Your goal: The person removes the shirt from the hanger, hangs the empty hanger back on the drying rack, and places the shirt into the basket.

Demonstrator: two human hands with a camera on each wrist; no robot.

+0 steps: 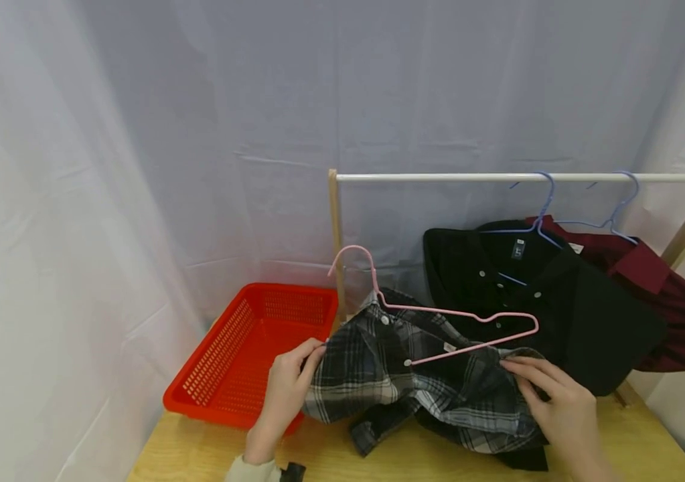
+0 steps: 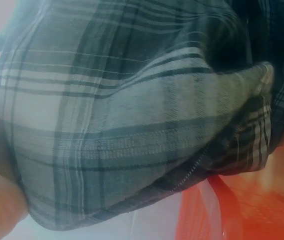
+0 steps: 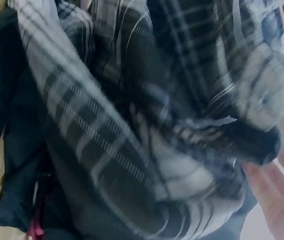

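A grey and black plaid shirt is bunched on a pink wire hanger above the wooden table. My left hand pinches the shirt's left shoulder edge. My right hand grips the cloth at the right shoulder, under the hanger's end. The plaid cloth fills the left wrist view, and in the right wrist view the plaid cloth is blurred, with fingers at the lower right.
A red slatted basket sits on the table at the left. Behind, a white rail on wooden posts carries a black shirt and a dark red shirt on blue hangers. White curtains enclose the space.
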